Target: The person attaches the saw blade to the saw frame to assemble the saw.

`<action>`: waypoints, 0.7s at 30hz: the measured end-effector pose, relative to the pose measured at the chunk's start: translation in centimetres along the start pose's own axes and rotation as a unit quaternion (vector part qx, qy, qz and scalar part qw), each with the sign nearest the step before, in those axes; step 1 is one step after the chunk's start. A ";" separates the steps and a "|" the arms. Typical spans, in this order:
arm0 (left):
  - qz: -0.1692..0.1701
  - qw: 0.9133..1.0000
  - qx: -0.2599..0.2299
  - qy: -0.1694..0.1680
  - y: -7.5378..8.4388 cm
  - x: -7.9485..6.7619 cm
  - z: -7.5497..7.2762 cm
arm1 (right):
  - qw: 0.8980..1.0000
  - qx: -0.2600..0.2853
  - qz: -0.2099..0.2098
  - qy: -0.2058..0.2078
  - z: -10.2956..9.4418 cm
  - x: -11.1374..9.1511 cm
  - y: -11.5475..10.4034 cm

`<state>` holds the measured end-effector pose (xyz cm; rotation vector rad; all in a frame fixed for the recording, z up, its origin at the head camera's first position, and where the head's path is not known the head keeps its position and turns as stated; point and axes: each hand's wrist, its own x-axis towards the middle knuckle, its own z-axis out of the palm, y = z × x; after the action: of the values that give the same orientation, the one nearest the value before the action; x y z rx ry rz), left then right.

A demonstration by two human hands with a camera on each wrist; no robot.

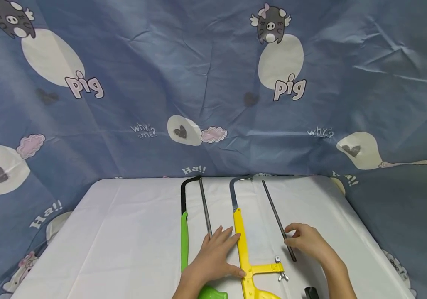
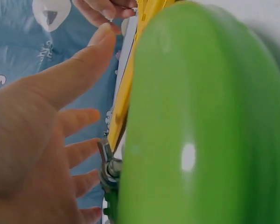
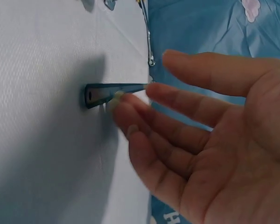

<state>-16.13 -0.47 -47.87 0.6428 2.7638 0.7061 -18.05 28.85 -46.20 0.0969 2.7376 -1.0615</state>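
Note:
My left hand (image 1: pixel 215 255) is spread with straight fingers between a green hacksaw frame (image 1: pixel 185 241) and a yellow hacksaw frame (image 1: pixel 240 232). Its thumb and a fingertip overlap the yellow frame; contact cannot be made out. Part of a grey saw blade (image 1: pixel 204 199) shows beyond that hand. On the right, a second saw blade (image 1: pixel 273 207) lies on the table, my right hand (image 1: pixel 308 241) beside its near end. In the right wrist view the thumb stands apart and the loosely bent fingers (image 3: pixel 163 158) partly cover the blade. The green handle (image 2: pixel 191 112) fills much of the left wrist view.
A white cloth covers the table (image 1: pixel 131 232). Behind it hangs a blue printed sheet (image 1: pixel 213 83). A wing nut (image 1: pixel 283 276) sits on the yellow frame's side arm, and a black object (image 1: pixel 311 292) is cut off at the front edge.

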 end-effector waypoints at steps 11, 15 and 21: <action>-0.009 0.999 0.042 -0.034 0.6 0.4 0.5 | 0.997 -0.067 0.024 0.013 0.8 0.3 -0.5; -0.015 0.998 0.049 -0.036 0.6 0.4 0.7 | 0.994 -0.103 0.025 0.023 1.0 0.4 -0.7; -0.015 0.997 0.060 -0.037 0.5 0.5 1.1 | 0.992 -0.118 0.031 0.028 1.3 0.6 -0.6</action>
<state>-16.03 0.57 -48.64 0.6369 2.7563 0.5026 -18.49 27.53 -46.90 0.1762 2.8657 -0.7222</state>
